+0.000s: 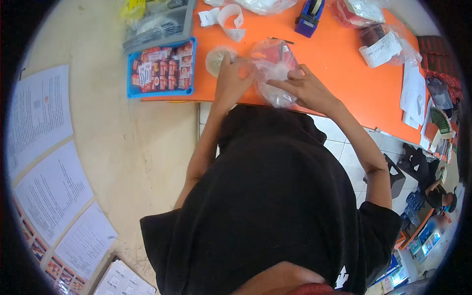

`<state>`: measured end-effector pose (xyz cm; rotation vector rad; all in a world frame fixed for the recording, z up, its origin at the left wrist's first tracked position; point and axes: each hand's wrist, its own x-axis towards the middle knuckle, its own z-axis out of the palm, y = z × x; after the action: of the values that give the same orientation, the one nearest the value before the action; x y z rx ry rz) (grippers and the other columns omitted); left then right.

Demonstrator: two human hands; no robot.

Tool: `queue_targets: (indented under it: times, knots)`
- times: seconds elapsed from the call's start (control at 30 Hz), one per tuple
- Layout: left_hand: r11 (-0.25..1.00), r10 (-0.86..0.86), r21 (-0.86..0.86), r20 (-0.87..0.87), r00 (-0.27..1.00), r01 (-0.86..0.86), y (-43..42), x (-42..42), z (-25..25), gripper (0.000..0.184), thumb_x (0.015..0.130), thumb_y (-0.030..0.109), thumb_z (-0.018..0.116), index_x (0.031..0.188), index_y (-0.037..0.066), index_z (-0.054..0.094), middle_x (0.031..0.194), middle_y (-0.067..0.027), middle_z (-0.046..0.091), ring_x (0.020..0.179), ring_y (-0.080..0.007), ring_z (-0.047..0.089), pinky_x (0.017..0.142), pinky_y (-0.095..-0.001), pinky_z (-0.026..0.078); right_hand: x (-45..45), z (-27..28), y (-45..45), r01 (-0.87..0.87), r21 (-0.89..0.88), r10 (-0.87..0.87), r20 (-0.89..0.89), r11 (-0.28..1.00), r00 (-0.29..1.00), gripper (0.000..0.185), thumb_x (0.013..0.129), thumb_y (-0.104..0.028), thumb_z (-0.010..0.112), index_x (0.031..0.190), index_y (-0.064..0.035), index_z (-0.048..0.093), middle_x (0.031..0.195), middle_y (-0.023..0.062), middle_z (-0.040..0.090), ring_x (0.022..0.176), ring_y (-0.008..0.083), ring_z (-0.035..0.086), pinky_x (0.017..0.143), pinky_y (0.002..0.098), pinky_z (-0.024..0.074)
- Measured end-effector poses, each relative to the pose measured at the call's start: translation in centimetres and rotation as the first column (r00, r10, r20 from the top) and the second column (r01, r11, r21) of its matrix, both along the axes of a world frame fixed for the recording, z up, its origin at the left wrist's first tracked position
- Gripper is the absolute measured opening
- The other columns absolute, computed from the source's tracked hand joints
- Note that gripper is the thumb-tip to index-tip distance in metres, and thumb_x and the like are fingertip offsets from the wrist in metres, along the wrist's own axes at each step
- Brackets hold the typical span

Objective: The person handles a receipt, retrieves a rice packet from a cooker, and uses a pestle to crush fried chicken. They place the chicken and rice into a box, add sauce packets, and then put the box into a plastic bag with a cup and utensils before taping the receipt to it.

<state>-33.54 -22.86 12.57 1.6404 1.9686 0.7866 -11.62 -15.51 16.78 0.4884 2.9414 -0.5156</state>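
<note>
On the orange table lies a clear plastic bag [280, 91] with a red item [277, 51] inside or beneath its upper part. My right hand [309, 88] touches the bag's right side with its fingers apart. At the bag's left side is my left hand [234, 81], its fingers bent and partly hidden, so what they grip is unclear. Just left of that hand sits a round, pale container or roll [216, 61], partly covered by the fingers.
A blue basket [193, 73] of red packets stands at the table's left, below a grey tray [187, 27]. Farther back are a curled paper strip [231, 24] and a blue tape dispenser [309, 19]. Bagged items [388, 46] lie right. A person [440, 196] appears far right.
</note>
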Motion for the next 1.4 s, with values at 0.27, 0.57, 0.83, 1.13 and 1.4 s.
queue_targets:
  times: [0.27, 0.57, 0.83, 1.13, 1.4]
  knots:
    - [0.934, 0.188, 0.011, 0.836, 0.516, -0.358, -1.1, -1.5, 3.4, 0.011, 0.085, 0.016, 0.062, 0.091, 0.007, 0.058, 0.08, 0.0028, 0.054, 0.067, -0.003, 0.045, 0.052, -0.018, 0.03, -3.4, -0.4, 1.8, -0.06, -0.969, -0.851, -0.238, 0.239, 0.468, 0.044, 0.083, -0.006, 0.048, 0.127, -0.0091, 0.047, 0.112, 0.0074, 0.057, 0.108, 0.0225, 0.051, 0.093, 0.0357, 0.0403]
    - [0.992, 0.043, 0.045, 0.763, 0.645, -0.119, -2.1, 1.4, 6.4, 0.016, 0.085, 0.015, 0.062, 0.095, 0.002, 0.063, 0.081, 0.0005, 0.061, 0.071, -0.0038, 0.054, 0.062, -0.018, 0.042, -4.8, 1.8, 0.8, -0.215, -0.97, -0.969, -0.153, 0.11, 0.193, 0.054, 0.085, -0.008, 0.045, 0.137, -0.0094, 0.029, 0.129, 0.0131, 0.049, 0.102, 0.0163, 0.053, 0.087, 0.0332, 0.0452]
    - [0.998, 0.056, -0.035, 0.769, 0.637, -0.046, -0.1, 6.1, 3.6, 0.032, 0.082, 0.016, 0.064, 0.11, 0.001, 0.061, 0.082, -0.0019, 0.058, 0.065, -0.0057, 0.045, 0.056, -0.0205, 0.036, -5.0, 0.9, -0.3, 0.491, -0.701, -0.854, -0.457, 0.517, 0.246, 0.045, 0.075, 0.0, 0.057, 0.118, -0.0068, 0.045, 0.098, 0.0136, 0.06, 0.08, 0.0159, 0.059, 0.061, 0.0302, 0.0485]
    - [0.99, -0.001, 0.054, 0.929, 0.371, -0.133, 1.0, 6.4, 3.1, 0.037, 0.081, 0.011, 0.062, 0.114, -0.001, 0.052, 0.091, -0.0059, 0.055, 0.085, -0.013, 0.055, 0.074, -0.027, 0.046, -3.0, 3.9, -2.7, 0.372, -0.552, -0.606, -0.332, 0.746, 0.722, 0.078, 0.076, -0.013, 0.057, 0.14, -0.0103, 0.013, 0.101, 0.0225, 0.058, 0.102, 0.0396, 0.053, 0.087, 0.0475, 0.0396]
    - [0.994, -0.064, 0.111, 0.606, 0.793, -0.004, 2.1, 6.9, 2.7, 0.036, 0.083, 0.001, 0.053, 0.117, 0.0, 0.041, 0.101, -0.0125, 0.06, 0.086, -0.0166, 0.061, 0.078, -0.0284, 0.05, -0.2, 3.3, -1.1, 0.205, -0.553, -0.518, -0.499, 0.807, 0.695, 0.065, 0.081, -0.015, 0.054, 0.139, -0.0065, 0.026, 0.102, 0.0226, 0.06, 0.094, 0.0338, 0.06, 0.082, 0.0441, 0.0467]
